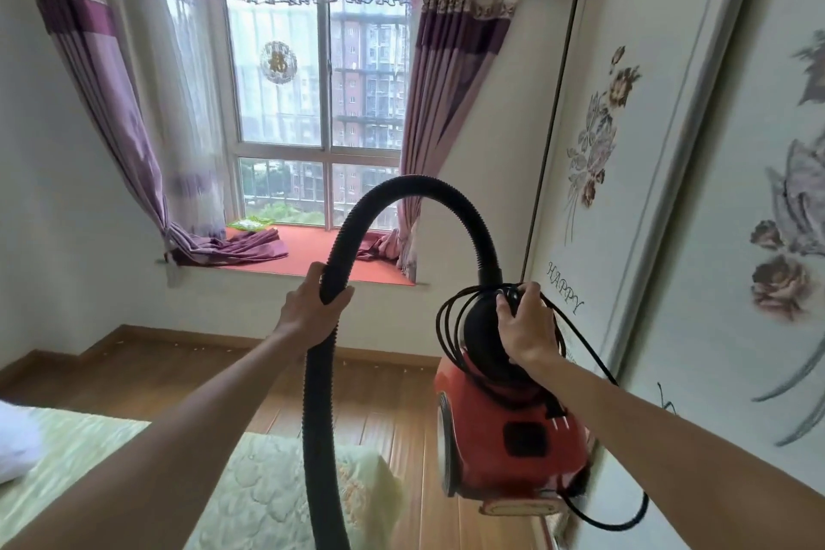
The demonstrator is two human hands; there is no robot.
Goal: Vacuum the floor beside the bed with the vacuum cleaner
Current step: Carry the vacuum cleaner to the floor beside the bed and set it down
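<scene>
Nearest, lower left: the bed (pixel 277 487) with a pale green quilted cover; wooden floor (pixel 393 424) beside it. The red vacuum cleaner (pixel 504 438) is held clear of the floor, just beside the flowered wardrobe (pixel 634 174). Right hand (pixel 529 326): fingers closed over the black top handle of the vacuum cleaner and the coiled black cord (pixel 451 322). Left hand (pixel 314 304): wrapped around the ribbed black hose (pixel 424 188), which arches between both hands; farther off, the red window seat (pixel 308 257), purple curtains (pixel 111 103) and window (pixel 321 103).
</scene>
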